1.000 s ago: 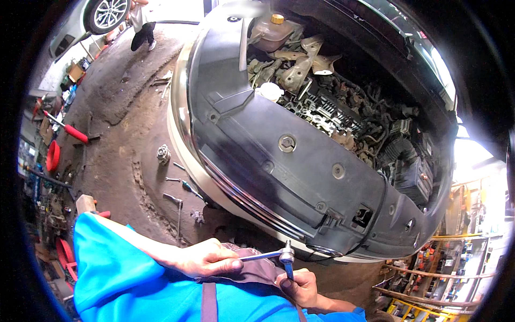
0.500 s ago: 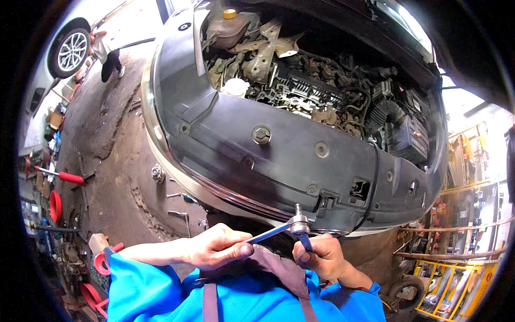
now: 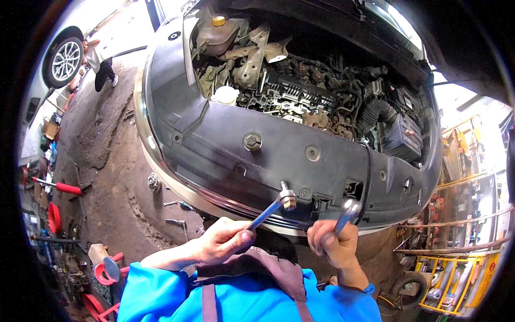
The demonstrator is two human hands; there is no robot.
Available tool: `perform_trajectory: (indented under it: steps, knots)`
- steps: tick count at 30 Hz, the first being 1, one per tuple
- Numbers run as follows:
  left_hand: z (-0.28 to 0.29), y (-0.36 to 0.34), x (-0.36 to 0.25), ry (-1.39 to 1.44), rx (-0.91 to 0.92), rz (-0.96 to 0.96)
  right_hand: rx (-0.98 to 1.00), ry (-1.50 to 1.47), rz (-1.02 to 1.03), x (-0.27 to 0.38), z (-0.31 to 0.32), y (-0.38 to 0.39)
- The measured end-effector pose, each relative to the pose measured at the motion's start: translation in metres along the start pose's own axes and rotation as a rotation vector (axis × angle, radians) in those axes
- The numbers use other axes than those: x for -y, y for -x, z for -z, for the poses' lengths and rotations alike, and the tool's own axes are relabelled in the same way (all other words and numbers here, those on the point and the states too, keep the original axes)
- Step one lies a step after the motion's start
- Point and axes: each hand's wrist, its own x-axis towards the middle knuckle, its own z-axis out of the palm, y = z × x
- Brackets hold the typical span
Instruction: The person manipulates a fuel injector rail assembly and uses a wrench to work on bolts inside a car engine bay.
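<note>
With the wrench [image 3: 265, 214] gripped by the left fingers [image 3: 245, 236] and the blue tool [image 3: 345, 216] by the right fingers [image 3: 320, 236], the black panel [image 3: 214, 137] is best left unscratched.

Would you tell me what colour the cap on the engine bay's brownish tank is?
The cap is yellow-orange; it shows best in the head view.

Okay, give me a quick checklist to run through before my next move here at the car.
1. Left hand gripping its blue-handled tool: ok.
2. Right hand gripping the other blue tool: ok.
3. The two tools apart: ok, a gap shows between them.
4. Engine in open view: ok.
5. Floor free of loose tools: not ok, some lie beside the car.
6. Yellow cap tight: cannot tell.
</note>
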Motion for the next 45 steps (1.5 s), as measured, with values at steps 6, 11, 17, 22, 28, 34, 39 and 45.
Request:
perform_trajectory:
  steps: [6,11,17,22,28,34,39,45]
  knots:
    - [-0.021,-0.013,0.008,-0.158,-0.144,-0.079,-0.412,0.39,0.297,0.01,-0.043,-0.037]
    - [-0.028,-0.018,0.011,-0.322,-0.21,-0.096,-0.568,0.579,0.308,0.024,-0.061,-0.049]
    - [-0.026,-0.023,0.009,0.086,-0.384,0.015,-0.583,0.678,0.463,0.01,-0.051,-0.043]
    - [-0.02,-0.052,-0.02,0.386,-0.271,-0.133,-0.443,0.477,0.441,0.009,-0.055,-0.046]
    - [-0.02,-0.063,-0.029,0.024,-0.311,-0.249,-0.365,0.619,0.493,0.01,-0.046,-0.047]
    - [-0.026,-0.065,-0.029,0.159,-0.324,-0.199,-0.325,0.739,0.574,0.017,-0.039,-0.053]
    - [-0.024,-0.068,-0.022,0.227,-0.389,-0.136,-0.333,0.526,0.35,0.008,-0.041,-0.056]
    - [-0.018,-0.071,-0.013,0.383,-0.473,-0.191,-0.156,-0.104,-0.045,-0.006,-0.043,-0.033]
